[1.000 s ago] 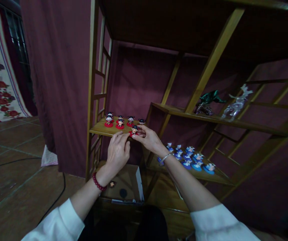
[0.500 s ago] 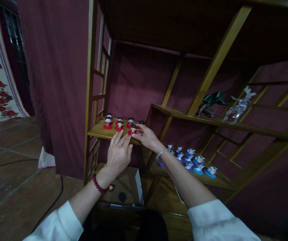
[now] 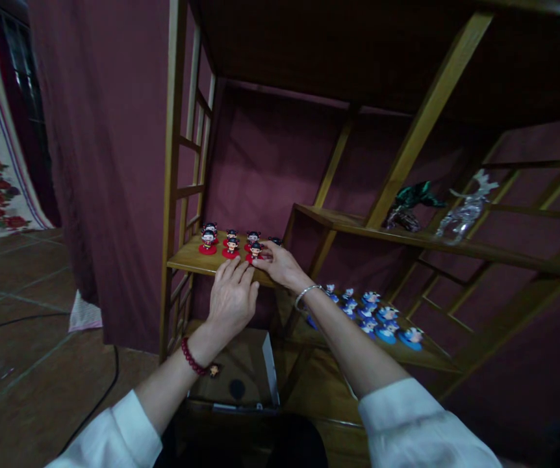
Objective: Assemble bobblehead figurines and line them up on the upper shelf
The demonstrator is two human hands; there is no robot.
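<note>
- Other red-base figs. (image 3: 207,240), upright on wood shelf (image 3: 187,261); prob. light, hard plastic.
- L hand (image 3: 231,294): nothing gripped, fingers loosely extended, tips at shelf's front edge.
- The front fig. (image 3: 255,250): upright nr. shelf's front edge; looks light, stiff, maybe slick, small bits poss. breakable; best held at base/body, not hair knobs.
- R hand (image 3: 284,265): thumb + fingertips pinching front fig.'s R side.
- Blue-base figs. (image 3: 387,325), lower shelf; no brand/label/writing legible anywhere.
</note>
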